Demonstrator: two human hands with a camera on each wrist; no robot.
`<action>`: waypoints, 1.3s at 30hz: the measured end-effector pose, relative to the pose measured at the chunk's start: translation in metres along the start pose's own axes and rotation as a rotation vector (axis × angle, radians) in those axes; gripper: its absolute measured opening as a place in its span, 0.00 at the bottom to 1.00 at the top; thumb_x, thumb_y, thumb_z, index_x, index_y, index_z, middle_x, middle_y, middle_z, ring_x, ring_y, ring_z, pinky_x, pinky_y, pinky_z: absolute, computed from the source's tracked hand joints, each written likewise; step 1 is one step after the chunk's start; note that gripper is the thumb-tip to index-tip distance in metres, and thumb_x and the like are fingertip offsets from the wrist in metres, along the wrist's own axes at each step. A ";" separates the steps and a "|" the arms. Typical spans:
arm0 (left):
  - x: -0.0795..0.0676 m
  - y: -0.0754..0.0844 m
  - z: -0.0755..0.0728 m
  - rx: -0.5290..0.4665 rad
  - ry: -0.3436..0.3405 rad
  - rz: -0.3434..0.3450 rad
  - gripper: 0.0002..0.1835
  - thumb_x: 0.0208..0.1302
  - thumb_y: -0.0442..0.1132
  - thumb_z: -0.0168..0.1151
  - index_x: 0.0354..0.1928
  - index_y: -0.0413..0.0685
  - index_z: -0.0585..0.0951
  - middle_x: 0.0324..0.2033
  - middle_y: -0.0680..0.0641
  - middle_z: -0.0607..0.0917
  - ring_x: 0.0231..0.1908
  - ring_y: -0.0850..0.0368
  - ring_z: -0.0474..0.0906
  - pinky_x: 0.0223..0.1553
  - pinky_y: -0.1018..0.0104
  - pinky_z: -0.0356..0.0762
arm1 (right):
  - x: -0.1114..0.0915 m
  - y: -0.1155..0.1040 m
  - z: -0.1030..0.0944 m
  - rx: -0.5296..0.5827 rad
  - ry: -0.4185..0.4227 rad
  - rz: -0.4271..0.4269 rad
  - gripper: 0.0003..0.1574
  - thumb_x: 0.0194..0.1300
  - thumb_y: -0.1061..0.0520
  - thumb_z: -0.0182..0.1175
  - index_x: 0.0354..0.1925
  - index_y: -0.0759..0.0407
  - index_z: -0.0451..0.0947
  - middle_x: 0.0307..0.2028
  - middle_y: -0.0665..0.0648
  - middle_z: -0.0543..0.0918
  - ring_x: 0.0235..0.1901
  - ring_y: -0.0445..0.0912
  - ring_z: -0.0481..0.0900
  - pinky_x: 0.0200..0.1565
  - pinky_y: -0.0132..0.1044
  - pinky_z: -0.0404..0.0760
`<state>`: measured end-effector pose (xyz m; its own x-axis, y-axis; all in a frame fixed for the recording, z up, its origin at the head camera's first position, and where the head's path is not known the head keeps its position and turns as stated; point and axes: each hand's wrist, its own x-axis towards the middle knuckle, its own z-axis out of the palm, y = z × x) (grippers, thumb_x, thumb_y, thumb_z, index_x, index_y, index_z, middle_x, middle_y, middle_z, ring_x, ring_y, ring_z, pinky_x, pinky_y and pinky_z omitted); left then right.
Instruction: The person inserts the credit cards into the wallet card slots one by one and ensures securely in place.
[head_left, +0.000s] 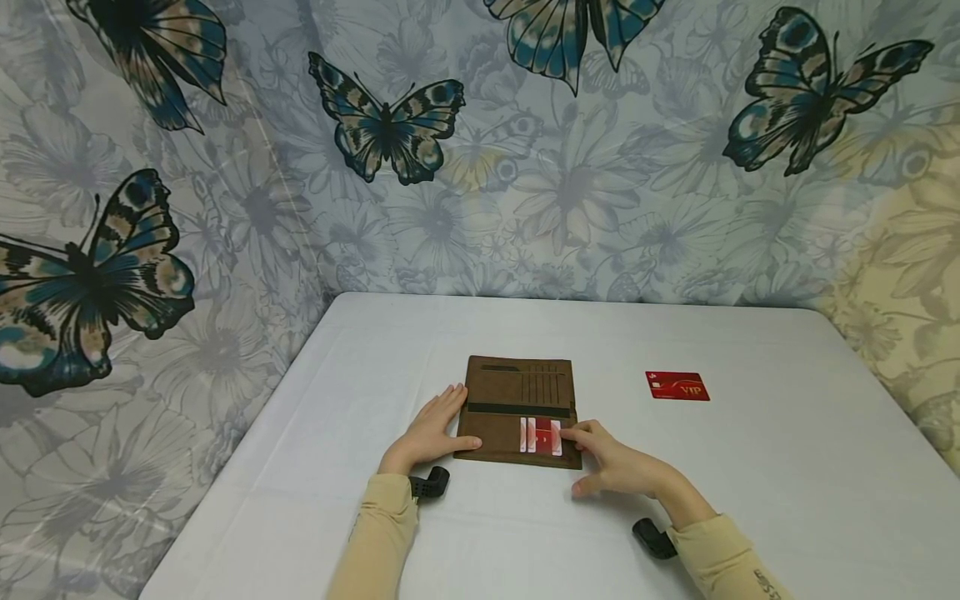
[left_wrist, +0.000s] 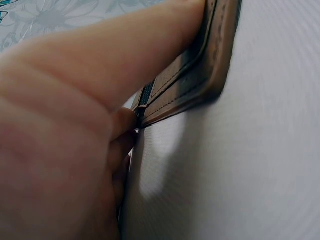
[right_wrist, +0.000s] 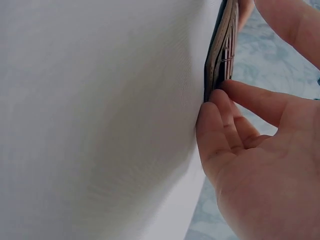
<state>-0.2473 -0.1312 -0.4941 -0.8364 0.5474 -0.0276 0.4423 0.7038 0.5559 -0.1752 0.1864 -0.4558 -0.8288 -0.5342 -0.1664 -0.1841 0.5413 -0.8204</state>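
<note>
A brown wallet (head_left: 498, 429) lies unfolded on the white table, with card slots on its far half and a dark band across the middle. Several red-and-white cards (head_left: 543, 436) sit side by side in its near half. My left hand (head_left: 426, 435) rests at the wallet's left edge, thumb laid over the near corner and fingers stretched along the side. At the right edge, my right hand (head_left: 622, 465) touches the outermost card with its index fingertip. Its thumb (right_wrist: 295, 30) stands well apart, and the other fingertips meet the wallet's edge (right_wrist: 215, 65).
A red card marked VIP (head_left: 677, 386) lies by itself on the table, right of and beyond the wallet. The white-covered table (head_left: 390, 333) ends at a wall (head_left: 570, 208) printed with butterflies and flowers. Both wrists wear black camera mounts (head_left: 431, 482).
</note>
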 end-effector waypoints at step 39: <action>0.001 0.000 0.001 0.001 0.007 0.009 0.51 0.57 0.61 0.60 0.71 0.40 0.49 0.70 0.43 0.48 0.69 0.53 0.38 0.67 0.56 0.34 | 0.001 -0.006 0.004 -0.081 0.035 0.002 0.49 0.50 0.52 0.71 0.64 0.69 0.60 0.55 0.63 0.59 0.57 0.60 0.57 0.55 0.62 0.60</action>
<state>-0.2476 -0.1308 -0.4950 -0.8347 0.5505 -0.0167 0.4503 0.6996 0.5548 -0.1727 0.1795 -0.4531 -0.8467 -0.5110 -0.1479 -0.2232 0.5936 -0.7731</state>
